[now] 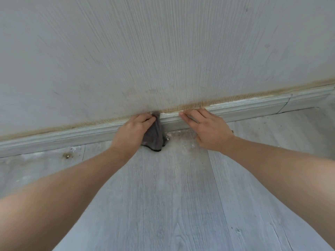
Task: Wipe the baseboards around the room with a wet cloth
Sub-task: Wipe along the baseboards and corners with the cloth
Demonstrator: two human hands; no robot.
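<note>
Two hands are working at the baseboard (235,113), which is running left to right along the foot of the wall (163,51). The left hand (133,131) is gripping the grey cloth (154,136), pressing its upper end against the top edge of the moulding while the rest is hanging down to the floor (172,196). The right hand (208,129) is lying flat with fingers straight, touching the moulding just to the right of the cloth. Yellowish staining is showing along the seam rightward, so the wipe is probably heading along that axis, toward the flat hand.

Two hands (134,131), one cloth (154,136), one baseboard (72,138)
</note>
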